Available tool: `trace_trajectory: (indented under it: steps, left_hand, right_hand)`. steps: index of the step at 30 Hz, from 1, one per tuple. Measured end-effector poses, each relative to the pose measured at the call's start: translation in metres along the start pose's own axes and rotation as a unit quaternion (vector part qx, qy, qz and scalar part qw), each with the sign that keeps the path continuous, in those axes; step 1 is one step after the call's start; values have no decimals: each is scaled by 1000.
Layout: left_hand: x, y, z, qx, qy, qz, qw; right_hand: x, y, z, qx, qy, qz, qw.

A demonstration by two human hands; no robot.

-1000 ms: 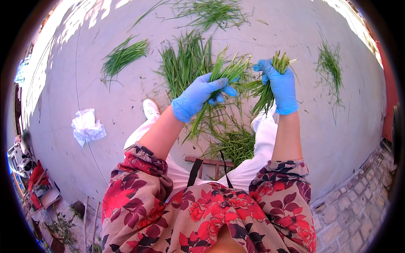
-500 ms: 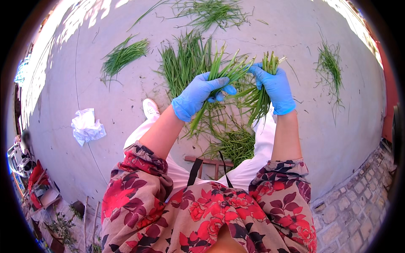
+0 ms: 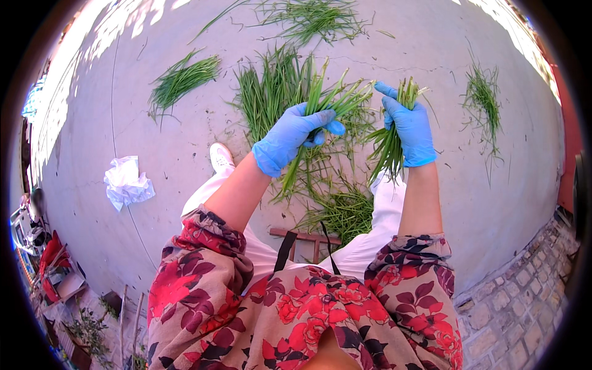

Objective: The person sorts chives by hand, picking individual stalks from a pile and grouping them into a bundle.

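Note:
Both my hands wear blue gloves. My left hand point(image 3: 299, 135) is wrapped round a loose bunch of garlic chives point(image 3: 342, 98), whose pale cut ends fan out up and to the right. Apart from it, my right hand point(image 3: 410, 131) grips a second, tighter bunch point(image 3: 407, 92) with the stem ends up and the leaves hanging below. Its index finger sticks out toward the left bunch. Just beyond my left hand lies a big pile of chives point(image 3: 271, 92). Between my legs is a heap of loose green bits point(image 3: 348, 216).
More chives lie in a small bundle point(image 3: 185, 80) at the left, a far pile point(image 3: 314, 18) and a thin scatter point(image 3: 484, 95) at the right. A crumpled white plastic bag point(image 3: 128, 183) rests on the concrete floor point(image 3: 197, 135). Beneath me shows a reddish frame point(image 3: 316, 250).
My right hand has drawn slightly right, away from the left bunch, and its index finger has lifted out. My left hand has barely moved.

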State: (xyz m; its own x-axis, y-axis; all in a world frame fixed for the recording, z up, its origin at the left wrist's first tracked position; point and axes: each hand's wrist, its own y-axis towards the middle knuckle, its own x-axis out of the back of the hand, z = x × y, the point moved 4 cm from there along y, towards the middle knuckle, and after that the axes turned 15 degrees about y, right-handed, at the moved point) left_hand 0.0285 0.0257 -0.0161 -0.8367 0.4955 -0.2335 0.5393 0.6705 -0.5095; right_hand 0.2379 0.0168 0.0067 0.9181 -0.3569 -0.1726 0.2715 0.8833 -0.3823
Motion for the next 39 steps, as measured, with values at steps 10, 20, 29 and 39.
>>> trace_trajectory:
  steps: [10,20,29,39]
  left_hand:
    - [-15,-1,0,10,-75,19,997]
    - [-11,-3,1,13,13,77,997]
    - [0,0,3,23,-35,29,999]
    - [-9,-3,2,67,18,59,996]
  right_hand:
    - [-31,-9,-5,35,75,61,995]
    - [-34,-15,0,-50,40,127,990]
    - [-30,-18,4,-24,-21,106,994]
    - [28,12,7,167,-335,-145,916]
